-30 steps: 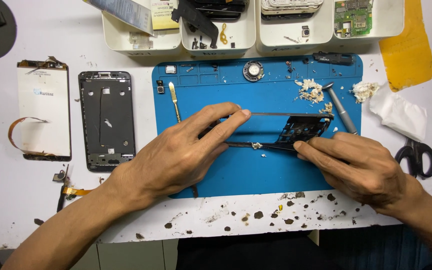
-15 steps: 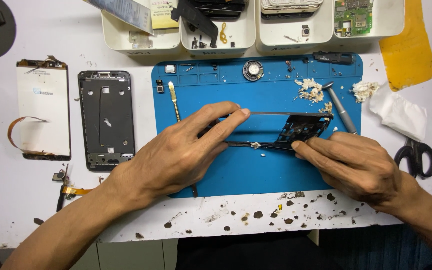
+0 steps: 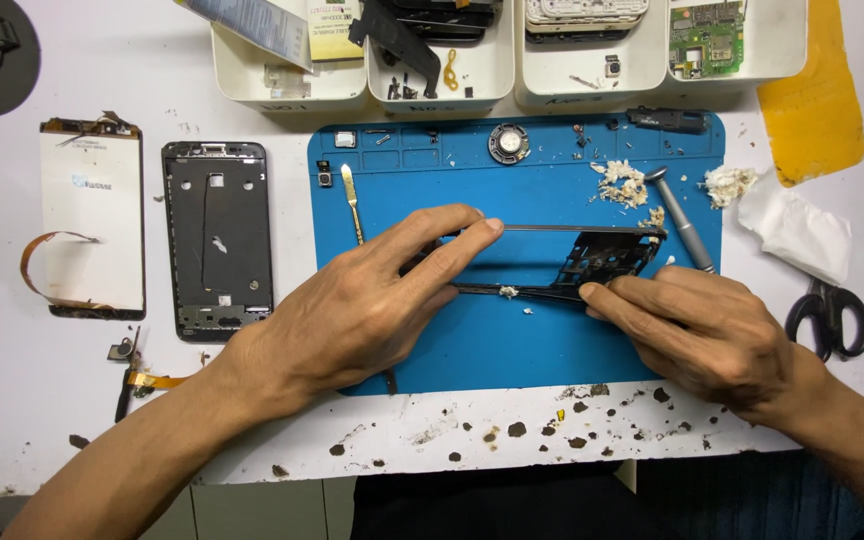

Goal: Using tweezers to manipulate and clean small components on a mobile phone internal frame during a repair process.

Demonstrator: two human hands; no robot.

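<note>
A black phone frame (image 3: 602, 262) stands tilted on edge over the blue work mat (image 3: 512, 190). My left hand (image 3: 372, 300) grips its left end, fingers laid along the top edge. My right hand (image 3: 697, 330) pinches its lower right edge, next to a white scrap stuck on the frame. A grey screwdriver (image 3: 682, 222) lies just beyond my right hand. A thin metal pry tool (image 3: 352, 200) lies on the mat near my left fingers.
Another black phone frame (image 3: 217, 238) and a white screen panel with a flex cable (image 3: 90, 215) lie left of the mat. White parts bins (image 3: 512, 50) line the back. Black scissors (image 3: 832, 315), white tissue (image 3: 792, 228) and a yellow cloth (image 3: 817, 95) sit at right.
</note>
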